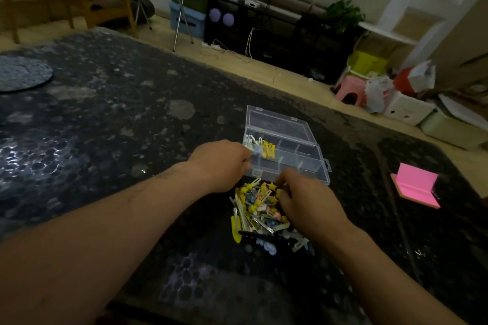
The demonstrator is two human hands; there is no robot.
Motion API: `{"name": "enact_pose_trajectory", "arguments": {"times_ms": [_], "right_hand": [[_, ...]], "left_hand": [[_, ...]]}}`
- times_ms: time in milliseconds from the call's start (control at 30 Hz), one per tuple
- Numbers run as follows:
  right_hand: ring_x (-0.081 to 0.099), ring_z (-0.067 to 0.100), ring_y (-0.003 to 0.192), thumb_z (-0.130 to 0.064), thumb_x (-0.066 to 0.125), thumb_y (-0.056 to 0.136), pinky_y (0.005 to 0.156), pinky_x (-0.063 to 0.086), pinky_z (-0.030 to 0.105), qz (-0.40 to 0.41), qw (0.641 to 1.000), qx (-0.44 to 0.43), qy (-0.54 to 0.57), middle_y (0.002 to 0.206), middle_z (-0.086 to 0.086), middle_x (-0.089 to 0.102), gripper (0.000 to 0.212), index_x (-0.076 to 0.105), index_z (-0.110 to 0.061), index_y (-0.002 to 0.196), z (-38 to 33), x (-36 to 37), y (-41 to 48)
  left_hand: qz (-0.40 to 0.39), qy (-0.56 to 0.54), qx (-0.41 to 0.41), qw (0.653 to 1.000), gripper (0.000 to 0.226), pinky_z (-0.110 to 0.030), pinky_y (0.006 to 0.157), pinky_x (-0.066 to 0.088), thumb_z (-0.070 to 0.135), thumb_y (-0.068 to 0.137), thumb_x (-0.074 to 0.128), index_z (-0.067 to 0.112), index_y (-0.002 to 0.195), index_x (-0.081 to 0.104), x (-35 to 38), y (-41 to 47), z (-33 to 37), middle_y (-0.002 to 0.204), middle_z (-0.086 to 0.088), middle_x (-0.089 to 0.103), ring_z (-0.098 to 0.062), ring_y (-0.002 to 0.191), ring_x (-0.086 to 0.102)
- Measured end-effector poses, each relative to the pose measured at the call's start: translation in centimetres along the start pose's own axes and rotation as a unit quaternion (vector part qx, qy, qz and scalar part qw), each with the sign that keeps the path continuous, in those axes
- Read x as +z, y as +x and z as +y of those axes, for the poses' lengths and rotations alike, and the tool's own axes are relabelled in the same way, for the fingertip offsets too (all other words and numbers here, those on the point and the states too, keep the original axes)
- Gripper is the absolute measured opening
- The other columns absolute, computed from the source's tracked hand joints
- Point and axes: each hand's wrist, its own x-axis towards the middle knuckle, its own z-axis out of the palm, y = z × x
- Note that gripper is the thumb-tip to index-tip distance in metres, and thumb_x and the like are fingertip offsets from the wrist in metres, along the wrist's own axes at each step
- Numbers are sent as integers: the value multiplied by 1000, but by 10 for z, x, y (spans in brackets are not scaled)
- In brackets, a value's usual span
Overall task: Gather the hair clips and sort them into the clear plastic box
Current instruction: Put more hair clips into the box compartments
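Many hair clips (260, 208) under right grip (306, 203), seemingly pinched.

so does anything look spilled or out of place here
Only the clips: a tangled heap lies loose on the table in front of the open box, with just a few in its left compartments. Nothing looks broken.

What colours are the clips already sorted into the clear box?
White clips and yellow clips, side by side; head view.
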Motion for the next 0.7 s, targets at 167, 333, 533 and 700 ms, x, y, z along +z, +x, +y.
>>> {"name": "enact_pose_trajectory", "arguments": {"times_ms": [167,333,533,700], "right_hand": [[63,12,87,-30,61,103,75,56,37,-9,1000,-7,13,95,-10,67,6,66,-31,100,4,-1,-4],[63,-3,89,-31,69,102,75,48,15,29,988,42,147,96,-19,67,4,71,-34,102,12,-27,10],[69,16,88,-31,72,101,80,59,39,57,969,137,198,94,-3,72,7,71,-24,100,25,-48,71],[67,18,82,-22,74,100,75,56,40,-16,966,163,202,93,5,74,14,77,-14,89,22,-33,117]], "left_hand": [[-8,-1,-2,1000,20,-37,70,46,37,107,42,33,89,51,-2,-2,2,96,2,61,-24,84,58],[-31,-15,-13,999,24,-38,74,51,38,105,45,29,85,54,-5,-1,3,98,2,63,-23,87,60],[-46,-31,-11,998,19,-38,77,49,44,105,46,30,98,57,-5,1,4,105,-1,62,-26,94,60],[-46,-26,-7,999,19,-37,73,45,42,106,44,30,93,50,-6,2,2,99,1,56,-23,89,56]]}}
